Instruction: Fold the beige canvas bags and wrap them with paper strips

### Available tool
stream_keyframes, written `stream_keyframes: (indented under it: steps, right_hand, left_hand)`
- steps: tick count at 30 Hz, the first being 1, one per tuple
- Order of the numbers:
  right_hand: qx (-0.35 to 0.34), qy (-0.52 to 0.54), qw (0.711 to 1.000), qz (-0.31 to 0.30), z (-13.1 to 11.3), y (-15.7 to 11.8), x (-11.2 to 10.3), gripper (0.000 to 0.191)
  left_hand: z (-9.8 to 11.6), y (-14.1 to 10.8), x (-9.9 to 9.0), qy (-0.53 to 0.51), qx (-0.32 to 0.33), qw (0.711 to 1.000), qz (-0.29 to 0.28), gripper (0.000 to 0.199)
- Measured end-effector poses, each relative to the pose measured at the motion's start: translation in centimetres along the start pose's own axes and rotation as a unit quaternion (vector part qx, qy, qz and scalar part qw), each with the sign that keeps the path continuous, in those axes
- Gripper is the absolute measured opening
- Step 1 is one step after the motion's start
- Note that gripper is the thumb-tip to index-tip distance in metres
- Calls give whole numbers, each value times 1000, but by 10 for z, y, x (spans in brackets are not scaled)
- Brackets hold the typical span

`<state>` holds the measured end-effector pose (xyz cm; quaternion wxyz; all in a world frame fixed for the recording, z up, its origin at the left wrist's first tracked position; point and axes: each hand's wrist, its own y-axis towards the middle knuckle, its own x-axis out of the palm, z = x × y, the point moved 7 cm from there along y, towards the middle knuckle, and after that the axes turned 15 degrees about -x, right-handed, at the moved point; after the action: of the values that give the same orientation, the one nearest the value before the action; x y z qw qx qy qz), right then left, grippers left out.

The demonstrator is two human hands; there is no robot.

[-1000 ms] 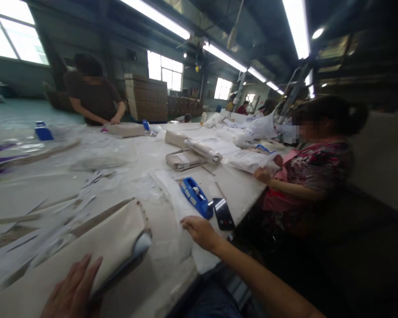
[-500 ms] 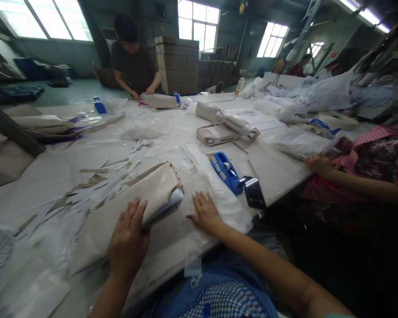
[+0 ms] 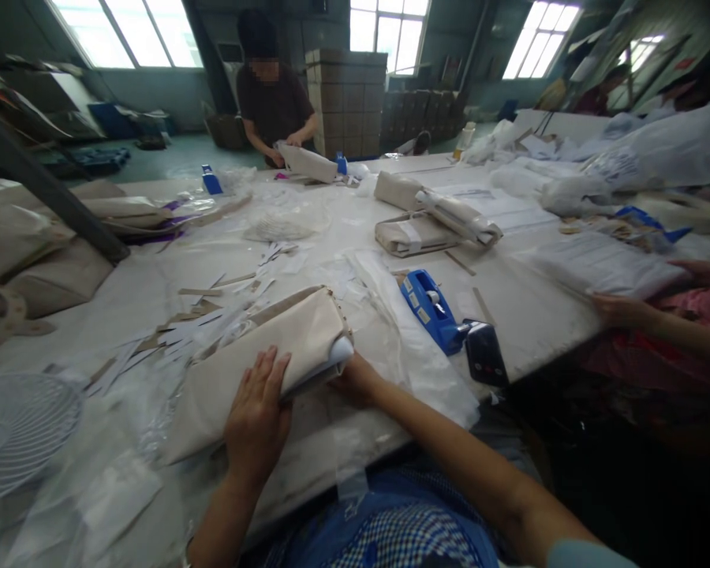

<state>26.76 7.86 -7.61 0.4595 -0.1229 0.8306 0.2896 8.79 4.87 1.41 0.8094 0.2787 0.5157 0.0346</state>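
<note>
A folded beige bag [image 3: 260, 355] with studs along its right end lies before me, white filling showing at its open right end. Flat on its front face rests my left hand [image 3: 259, 414], thumb hidden and fingers slightly apart. My right hand [image 3: 355, 380] is at the bag's lower right end, its fingers hidden beneath or behind the bag. Clear plastic sheets [image 3: 390, 331] lie to the right, beside a blue tape dispenser [image 3: 431, 309] and a black phone [image 3: 485, 353].
Paper strips [image 3: 183, 327] are scattered left of the bag, near a white mesh basket [image 3: 24, 434]. Wrapped beige bags [image 3: 417, 233] lie further back. A person [image 3: 275, 102] handles another bag across the table. At the right, another person's hand [image 3: 621, 310] touches a plastic-wrapped stack.
My right hand has moved left from the plastic sheet to the bag's right end. The view has turned left. The person across has lifted one end of their bag.
</note>
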Motion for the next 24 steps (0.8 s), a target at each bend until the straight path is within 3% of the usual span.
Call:
stream_keyframes:
  steps: [3, 6, 9, 12, 16, 18, 20, 22, 24]
  right_hand:
    - [26, 12, 1000, 8, 15, 5, -13, 15]
    - [89, -8, 995, 43, 30, 3, -24, 29]
    - [122, -14, 991, 44, 44, 15, -18, 42]
    - [94, 11, 995, 15, 60, 49, -13, 46]
    - [43, 36, 998, 30, 75, 79, -33, 43]
    - [37, 31, 997, 54, 67, 69, -40, 44]
    - [29, 27, 997, 60, 44, 43, -36, 40]
    - [1, 31, 999, 37, 10, 10, -21, 32]
    - [-66, 32, 997, -13, -25, -20, -3, 43]
  left_hand:
    - [-1, 3, -3, 0, -3, 1000, -1, 74]
    - [-1, 5, -4, -3, -9, 1000, 4, 74]
    - [-1, 6, -4, 0, -11, 1000, 1, 74]
    - [-1, 5, -4, 9, -5, 1000, -1, 74]
    - [0, 3, -6, 18, 0, 1000, 8, 75]
    - [1, 1, -4, 24, 5, 1000, 10, 75]
    - [3, -2, 1, 29, 13, 999, 8, 75]
    - [4, -5, 7, 32, 20, 999, 3, 75]
    - [5, -8, 13, 37, 23, 999, 1, 75]
